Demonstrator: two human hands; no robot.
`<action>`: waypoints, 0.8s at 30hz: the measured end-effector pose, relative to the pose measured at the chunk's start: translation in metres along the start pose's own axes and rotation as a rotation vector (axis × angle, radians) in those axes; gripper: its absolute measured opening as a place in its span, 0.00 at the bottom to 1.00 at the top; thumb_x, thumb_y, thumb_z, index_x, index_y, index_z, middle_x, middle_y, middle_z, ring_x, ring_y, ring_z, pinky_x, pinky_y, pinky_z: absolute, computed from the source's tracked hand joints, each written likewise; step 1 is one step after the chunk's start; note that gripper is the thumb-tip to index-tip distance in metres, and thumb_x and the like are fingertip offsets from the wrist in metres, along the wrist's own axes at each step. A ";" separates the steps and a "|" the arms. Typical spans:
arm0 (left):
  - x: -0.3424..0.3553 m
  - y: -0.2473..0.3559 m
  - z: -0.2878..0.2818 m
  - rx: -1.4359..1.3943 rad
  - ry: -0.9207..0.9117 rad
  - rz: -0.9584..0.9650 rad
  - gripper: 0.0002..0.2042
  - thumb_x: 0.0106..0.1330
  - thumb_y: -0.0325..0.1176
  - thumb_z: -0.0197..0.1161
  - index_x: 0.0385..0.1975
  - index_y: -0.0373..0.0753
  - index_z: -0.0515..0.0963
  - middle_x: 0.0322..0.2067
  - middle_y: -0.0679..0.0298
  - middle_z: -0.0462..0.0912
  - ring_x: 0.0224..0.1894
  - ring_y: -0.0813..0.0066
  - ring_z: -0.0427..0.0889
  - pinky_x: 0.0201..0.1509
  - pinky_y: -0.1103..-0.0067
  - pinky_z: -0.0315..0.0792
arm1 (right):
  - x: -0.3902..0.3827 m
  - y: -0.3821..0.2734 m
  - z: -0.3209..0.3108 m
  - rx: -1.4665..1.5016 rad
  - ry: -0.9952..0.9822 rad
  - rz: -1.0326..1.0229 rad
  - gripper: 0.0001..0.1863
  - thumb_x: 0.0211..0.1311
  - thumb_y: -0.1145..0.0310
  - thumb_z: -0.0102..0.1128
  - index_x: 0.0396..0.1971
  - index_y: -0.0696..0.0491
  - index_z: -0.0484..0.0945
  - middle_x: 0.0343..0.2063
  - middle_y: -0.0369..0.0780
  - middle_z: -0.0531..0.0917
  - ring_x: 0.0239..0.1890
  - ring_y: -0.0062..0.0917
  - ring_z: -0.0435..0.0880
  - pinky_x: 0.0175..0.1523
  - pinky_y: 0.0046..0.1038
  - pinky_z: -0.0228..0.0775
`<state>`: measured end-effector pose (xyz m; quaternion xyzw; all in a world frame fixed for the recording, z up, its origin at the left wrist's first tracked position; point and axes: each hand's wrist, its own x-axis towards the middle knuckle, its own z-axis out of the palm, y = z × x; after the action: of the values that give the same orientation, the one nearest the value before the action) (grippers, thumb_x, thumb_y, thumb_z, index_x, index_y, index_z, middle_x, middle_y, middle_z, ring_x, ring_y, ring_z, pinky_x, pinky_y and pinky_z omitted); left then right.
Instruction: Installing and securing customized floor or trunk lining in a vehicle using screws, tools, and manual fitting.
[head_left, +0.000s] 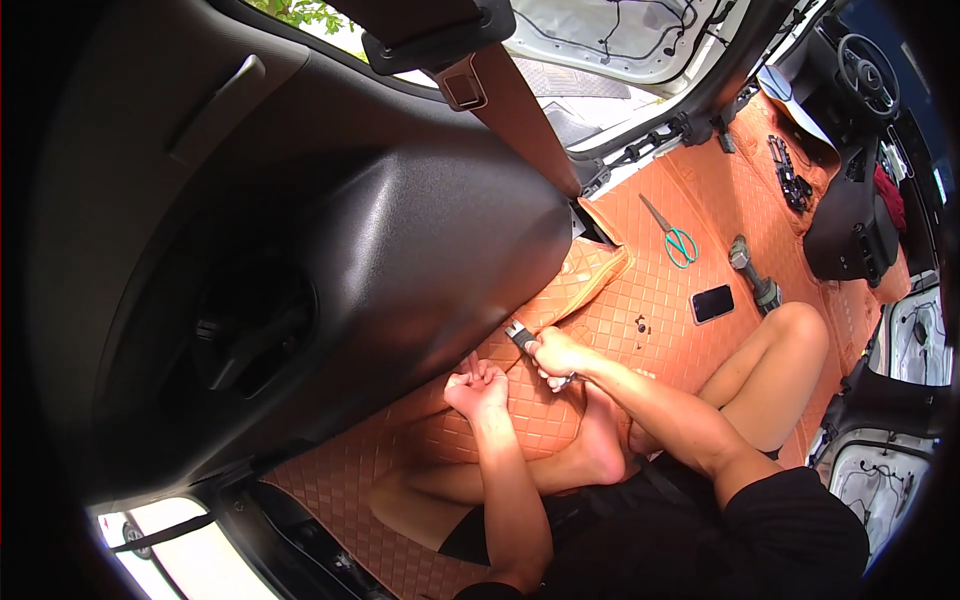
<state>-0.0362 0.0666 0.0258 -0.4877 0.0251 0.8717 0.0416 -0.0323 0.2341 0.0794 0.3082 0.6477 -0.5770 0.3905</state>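
My right hand (558,358) is closed round a hand tool (519,334) with a dark body and a pale metal head; its exact kind is hard to make out. The tool's head points at the lower edge of the black side trim panel (440,215). Just left of it, my left hand (478,388) is curled, fingertips pressed together against the seam between panel and mat; whatever they pinch is hidden. Beneath both hands lies the orange quilted floor mat (530,405). Beyond the tool, a flap of matching quilted material (578,283) rises along the panel.
Scissors (676,238) with green handles, a phone (712,304), a power tool (752,272) and small dark pieces (642,326) lie on the mat to the right. A brown seat belt (520,120) hangs above the panel. My bent legs flank the work area.
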 end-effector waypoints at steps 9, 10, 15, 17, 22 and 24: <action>0.016 -0.007 0.001 -0.037 0.016 0.037 0.10 0.39 0.26 0.48 0.26 0.38 0.69 0.38 0.55 0.83 0.10 0.78 0.52 0.12 0.85 0.47 | 0.037 0.000 -0.009 -0.075 0.001 0.023 0.18 0.75 0.63 0.43 0.24 0.56 0.68 0.13 0.34 0.68 0.09 0.19 0.67 0.11 0.25 0.62; 0.018 -0.008 0.003 -0.031 -0.005 0.071 0.10 0.39 0.26 0.48 0.26 0.38 0.69 0.38 0.55 0.83 0.10 0.78 0.52 0.12 0.85 0.47 | 0.037 0.004 -0.005 0.079 0.038 -0.023 0.18 0.75 0.63 0.44 0.24 0.56 0.68 0.12 0.34 0.68 0.08 0.19 0.66 0.10 0.25 0.59; 0.016 -0.004 0.008 -0.062 0.074 0.023 0.16 0.40 0.27 0.48 0.33 0.36 0.72 0.40 0.57 0.82 0.10 0.77 0.52 0.13 0.85 0.48 | 0.040 0.008 -0.004 0.207 0.010 -0.209 0.20 0.76 0.62 0.44 0.22 0.56 0.68 0.10 0.35 0.68 0.06 0.20 0.64 0.10 0.26 0.57; 0.014 -0.002 0.007 -0.061 0.110 0.011 0.16 0.40 0.27 0.48 0.33 0.36 0.73 0.40 0.57 0.82 0.10 0.77 0.52 0.13 0.85 0.48 | 0.034 0.009 -0.008 0.195 -0.065 -0.194 0.20 0.76 0.62 0.44 0.22 0.56 0.67 0.10 0.35 0.68 0.06 0.20 0.65 0.10 0.27 0.57; 0.013 -0.004 0.005 -0.084 0.095 0.009 0.16 0.39 0.27 0.49 0.33 0.36 0.73 0.42 0.57 0.83 0.11 0.77 0.53 0.13 0.85 0.49 | 0.018 0.003 -0.020 0.054 -0.189 -0.020 0.18 0.76 0.62 0.43 0.24 0.55 0.66 0.11 0.34 0.67 0.07 0.20 0.65 0.11 0.26 0.60; 0.013 -0.006 0.005 -0.090 0.071 0.013 0.16 0.39 0.26 0.48 0.32 0.36 0.72 0.42 0.57 0.83 0.11 0.77 0.53 0.14 0.85 0.49 | 0.019 -0.002 -0.016 0.050 -0.163 -0.025 0.18 0.76 0.62 0.43 0.24 0.55 0.66 0.11 0.34 0.67 0.07 0.20 0.65 0.11 0.27 0.60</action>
<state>-0.0462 0.0738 0.0173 -0.5193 -0.0094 0.8544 0.0129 -0.0456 0.2484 0.0645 0.2619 0.6029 -0.6210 0.4269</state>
